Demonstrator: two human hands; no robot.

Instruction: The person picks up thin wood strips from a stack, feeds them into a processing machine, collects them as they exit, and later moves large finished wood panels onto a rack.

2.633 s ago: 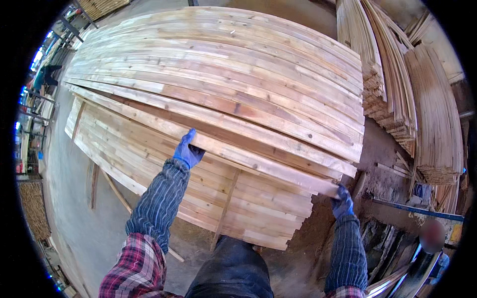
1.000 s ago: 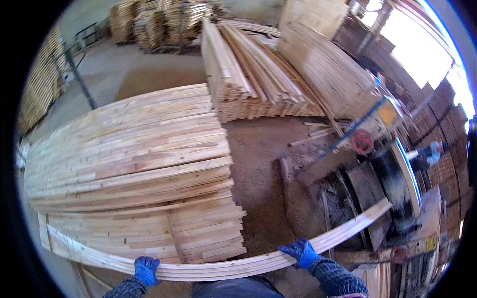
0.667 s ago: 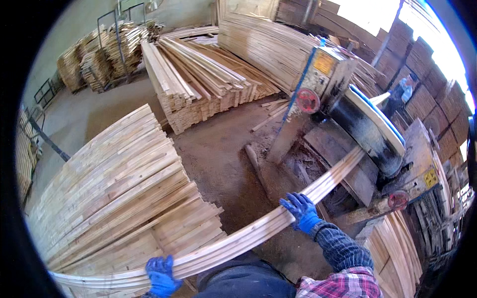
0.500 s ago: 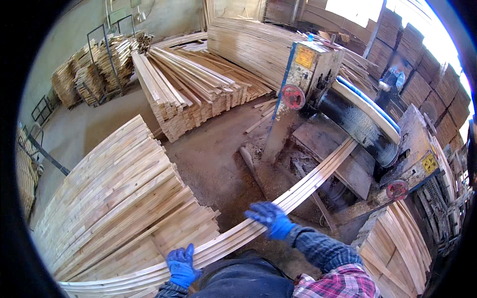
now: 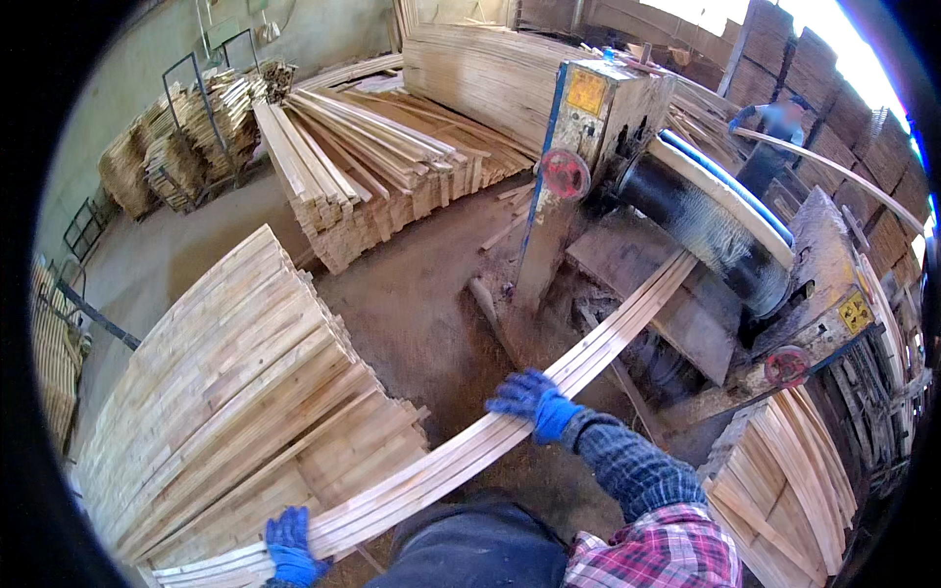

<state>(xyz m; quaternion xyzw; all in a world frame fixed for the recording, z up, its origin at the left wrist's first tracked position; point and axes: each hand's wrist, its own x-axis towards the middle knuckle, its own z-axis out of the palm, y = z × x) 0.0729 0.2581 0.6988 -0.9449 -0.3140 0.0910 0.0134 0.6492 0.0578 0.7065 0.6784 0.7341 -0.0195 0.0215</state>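
Several long, narrow wooden strips [image 5: 426, 477] lie side by side and run from the lower left up to a machine with a broad dark roller [image 5: 701, 223], where their far ends pass under it. My right hand [image 5: 532, 403], in a blue glove, rests across the middle of the strips, fingers stretched over their far edge. Lower left, my left hand [image 5: 291, 549], gloved in blue too, lies over the strips near their close end. Its fingers point up past the far edge and its thumb is apart.
A big stack of strips [image 5: 225, 372] stands at my left, another stack [image 5: 784, 480] at lower right. Beyond lies a pile of boards [image 5: 363, 157]. Red handwheels [image 5: 566, 173] sit on the machine's posts. Behind it a co-worker [image 5: 769, 152] holds a long strip [image 5: 843, 169].
The strips have shifted a little toward the roller. My left hand has moved left and down along them; my right hand stays nearly in place. The co-worker now holds a long strip.
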